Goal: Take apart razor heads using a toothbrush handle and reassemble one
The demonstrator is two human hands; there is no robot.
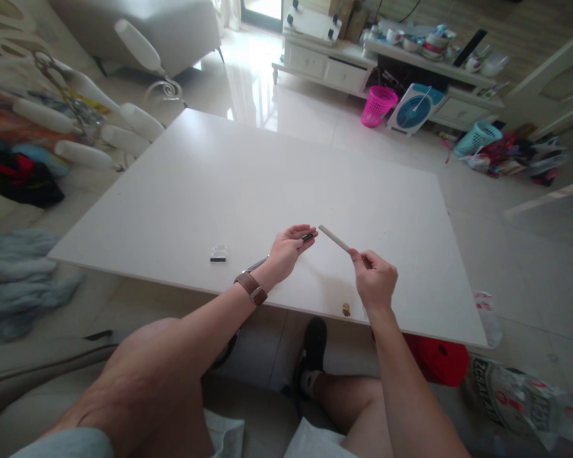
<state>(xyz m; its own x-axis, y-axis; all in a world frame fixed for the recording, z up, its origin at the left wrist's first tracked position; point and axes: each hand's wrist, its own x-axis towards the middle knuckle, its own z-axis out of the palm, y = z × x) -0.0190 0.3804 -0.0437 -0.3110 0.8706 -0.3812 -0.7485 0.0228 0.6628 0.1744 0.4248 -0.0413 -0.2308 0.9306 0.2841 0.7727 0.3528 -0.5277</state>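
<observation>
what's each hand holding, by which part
Right hand: a greyish stick, by its near end. Left hand: a small black item, between thumb and fingers; part unclear.

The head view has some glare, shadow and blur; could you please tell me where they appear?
In the head view, glare streaks the shiny floor, a faint shadow lies on the white table between the left hand and right hand, and the plastic bag at lower right looks blurred and stretched.

brown wristband (249, 284), pale shorts (225, 435), black shoe (314, 343)
</observation>
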